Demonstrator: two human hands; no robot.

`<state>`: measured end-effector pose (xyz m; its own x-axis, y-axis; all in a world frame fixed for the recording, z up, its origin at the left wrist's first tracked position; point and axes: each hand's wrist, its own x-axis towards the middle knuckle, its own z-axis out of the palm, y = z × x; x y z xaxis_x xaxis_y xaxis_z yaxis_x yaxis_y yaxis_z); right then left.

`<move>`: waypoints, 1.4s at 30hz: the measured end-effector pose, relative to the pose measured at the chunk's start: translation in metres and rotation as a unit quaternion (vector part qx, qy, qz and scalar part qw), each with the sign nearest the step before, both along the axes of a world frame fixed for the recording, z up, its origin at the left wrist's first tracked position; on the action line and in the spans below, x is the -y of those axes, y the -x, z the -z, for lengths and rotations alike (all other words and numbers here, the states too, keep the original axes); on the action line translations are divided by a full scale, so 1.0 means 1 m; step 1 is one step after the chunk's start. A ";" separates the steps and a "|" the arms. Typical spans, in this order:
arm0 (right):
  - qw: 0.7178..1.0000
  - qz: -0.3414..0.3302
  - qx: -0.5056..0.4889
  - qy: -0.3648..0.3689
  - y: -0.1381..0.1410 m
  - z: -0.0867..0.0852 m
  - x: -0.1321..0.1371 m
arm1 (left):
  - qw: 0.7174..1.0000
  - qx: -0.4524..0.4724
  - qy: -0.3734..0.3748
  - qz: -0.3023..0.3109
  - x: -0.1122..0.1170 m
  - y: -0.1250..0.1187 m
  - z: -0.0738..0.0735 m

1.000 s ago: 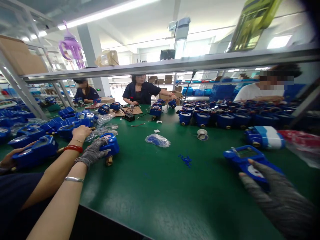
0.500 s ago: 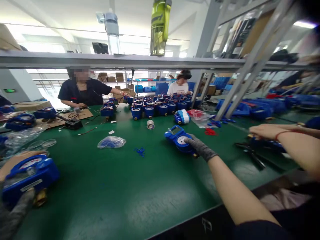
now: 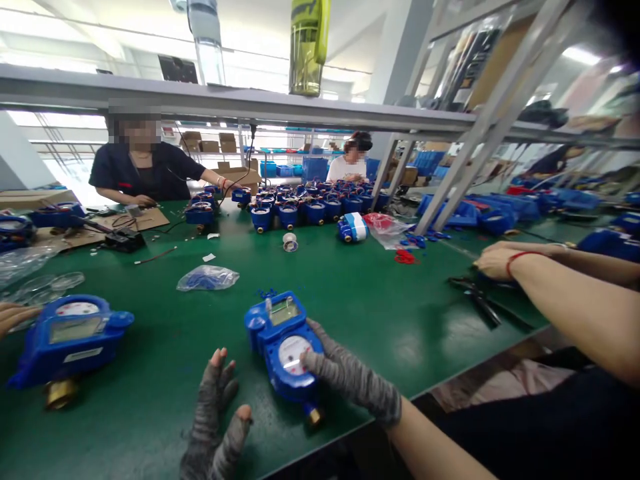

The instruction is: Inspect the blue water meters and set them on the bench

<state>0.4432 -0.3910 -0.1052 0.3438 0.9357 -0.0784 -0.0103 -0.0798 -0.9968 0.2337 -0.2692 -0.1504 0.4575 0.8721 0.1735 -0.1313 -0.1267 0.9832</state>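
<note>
My right hand, in a grey fingerless glove, is closed on a blue water meter. Its thumb lies over the white dial, and a small grey display and a brass end show. Beside it, to the left, my left hand in a matching glove has its fingers spread, apart from the meter and holding nothing. Further left a second water meter sits on the green table, brass fitting toward me. Another person's hand is close to it at the left edge.
A co-worker's hands work at the right, near black pliers-like tools. A plastic bag, a wire spool and red bits lie farther back. Many meters stand below the shelf; two people sit beyond.
My left hand has let go of the left water meter and moved right. My right hand has brought its water meter nearer and leftward. The view has shifted somewhat.
</note>
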 end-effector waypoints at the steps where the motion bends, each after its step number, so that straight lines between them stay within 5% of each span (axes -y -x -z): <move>1: 0.999 -0.048 -0.010 0.001 0.010 0.001 -0.006 | 0.999 0.028 0.023 -0.002 0.004 -0.008 0.003; 4: 0.991 -0.126 0.034 0.022 0.008 0.007 -0.034 | 0.996 0.061 0.040 -0.055 -0.002 -0.010 0.011; 6: 0.983 -0.049 0.173 0.039 -0.014 0.013 -0.063 | 0.993 0.063 0.020 -0.094 -0.015 -0.001 0.019; 8: 0.935 0.073 0.337 0.086 -0.041 0.022 -0.095 | 0.991 0.074 0.002 -0.111 -0.028 0.006 0.028; 14: 0.880 0.121 0.436 0.147 -0.073 0.047 -0.151 | 0.986 0.145 -0.007 -0.086 -0.047 -0.002 0.049; 25: 0.823 0.085 0.528 0.193 -0.068 0.050 -0.150 | 0.990 0.111 0.023 -0.084 -0.023 0.004 0.028; 33: 0.817 0.067 0.535 0.206 -0.064 0.044 -0.138 | 0.991 0.108 -0.008 -0.084 -0.036 -0.001 0.036; 42: 0.822 0.089 0.518 0.218 -0.062 0.043 -0.146 | 0.987 0.133 0.031 -0.085 -0.017 0.006 0.027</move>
